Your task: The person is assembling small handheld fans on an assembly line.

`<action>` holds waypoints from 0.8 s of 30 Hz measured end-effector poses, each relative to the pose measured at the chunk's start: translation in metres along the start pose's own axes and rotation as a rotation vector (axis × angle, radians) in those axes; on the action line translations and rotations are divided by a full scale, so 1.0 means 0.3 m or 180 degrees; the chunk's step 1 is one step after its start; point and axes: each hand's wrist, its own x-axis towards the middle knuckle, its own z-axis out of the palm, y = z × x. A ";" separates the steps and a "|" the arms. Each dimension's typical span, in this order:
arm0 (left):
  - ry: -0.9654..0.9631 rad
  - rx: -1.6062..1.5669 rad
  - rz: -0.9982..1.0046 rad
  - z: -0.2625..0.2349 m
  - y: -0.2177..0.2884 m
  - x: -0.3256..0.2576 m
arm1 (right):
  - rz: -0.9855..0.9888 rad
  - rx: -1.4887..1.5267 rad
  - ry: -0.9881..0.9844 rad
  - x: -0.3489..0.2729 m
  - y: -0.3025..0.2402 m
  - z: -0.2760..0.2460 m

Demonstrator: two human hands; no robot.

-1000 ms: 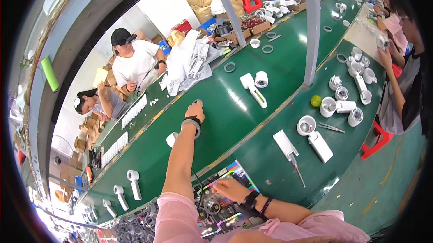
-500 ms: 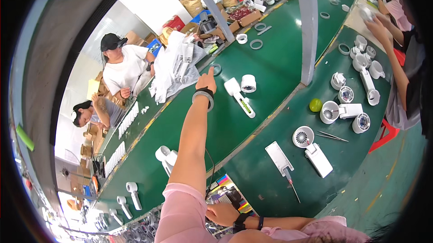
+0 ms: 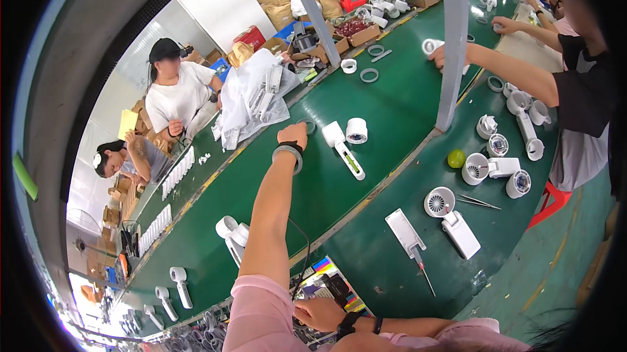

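My left arm stretches over the green conveyor belt (image 3: 385, 97). My left hand (image 3: 292, 134) is closed at a flat grey ring (image 3: 309, 127), whose edge shows beside the fingers. Another grey ring (image 3: 298, 162) hangs round that wrist, below a black band. Just right of the hand lie a white handheld fan body (image 3: 343, 149) with a green strip in its open handle and a short white cylinder (image 3: 356, 130). Low in the view, my right hand (image 3: 320, 313) rests with curled fingers by a colour-printed sheet (image 3: 333, 280); its fingers hide whatever they hold.
On the side table lie a fan with an open handle (image 3: 461, 234), a flat white cover (image 3: 403, 228), a screwdriver (image 3: 424, 275), tweezers (image 3: 480, 202) and a green ball (image 3: 455, 158). A grey post (image 3: 452, 58) stands at the belt's edge. Co-workers sit at left and right.
My left hand has drawn back slightly toward me, its fingers curling in, and the grey ring has come with it. A co-worker at right has lowered a white part over the belt.
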 end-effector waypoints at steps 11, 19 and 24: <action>0.0330 -0.1186 0.0981 -0.292 -0.179 -0.671 | -0.0032 0.0689 0.0049 -0.009 0.069 0.036; 0.0490 -0.1138 -0.0865 -0.463 -0.431 -1.580 | 0.0096 0.0871 -0.0251 -0.007 0.045 0.011; 0.0142 -0.0233 -0.1699 -0.372 -0.472 -1.984 | 0.0379 0.0880 -0.0303 -0.009 0.027 0.004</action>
